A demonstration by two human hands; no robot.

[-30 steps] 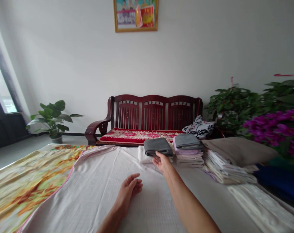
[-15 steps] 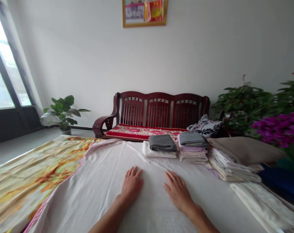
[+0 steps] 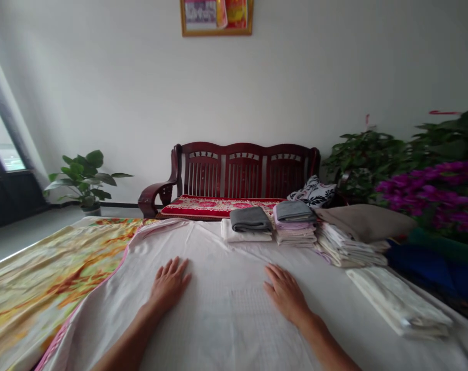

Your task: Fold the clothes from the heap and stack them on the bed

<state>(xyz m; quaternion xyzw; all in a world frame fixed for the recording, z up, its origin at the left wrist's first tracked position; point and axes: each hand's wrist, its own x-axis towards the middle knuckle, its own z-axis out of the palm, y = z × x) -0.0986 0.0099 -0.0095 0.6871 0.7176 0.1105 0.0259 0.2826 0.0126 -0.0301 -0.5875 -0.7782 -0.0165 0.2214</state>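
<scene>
A white cloth (image 3: 218,309) with a pink edge lies spread over the surface in front of me. My left hand (image 3: 169,283) rests flat on it, left of the middle, fingers stretched out. Flat on the same cloth, further right, lies my right hand (image 3: 286,291), its fingers also extended. Neither hand grips anything. Beyond the hands, a folded dark grey cloth (image 3: 251,220) sits on a folded white cloth (image 3: 245,235). Beside it stands a stack of folded cloths (image 3: 294,225) with grey on top and lilac and cream below.
A patterned yellow-orange cloth (image 3: 75,273) extends at left. On the right are a pile of folded white cloths (image 3: 347,246), a brown cushion-like item (image 3: 368,221), a folded white cloth (image 3: 399,301) and purple flowers (image 3: 430,196). A wooden bench (image 3: 243,170) stands behind, a potted plant (image 3: 85,178) far left.
My left hand has slid leftward over the white cloth, widening the gap between my hands. My right hand stays nearly where it was. The view has turned slightly right.
</scene>
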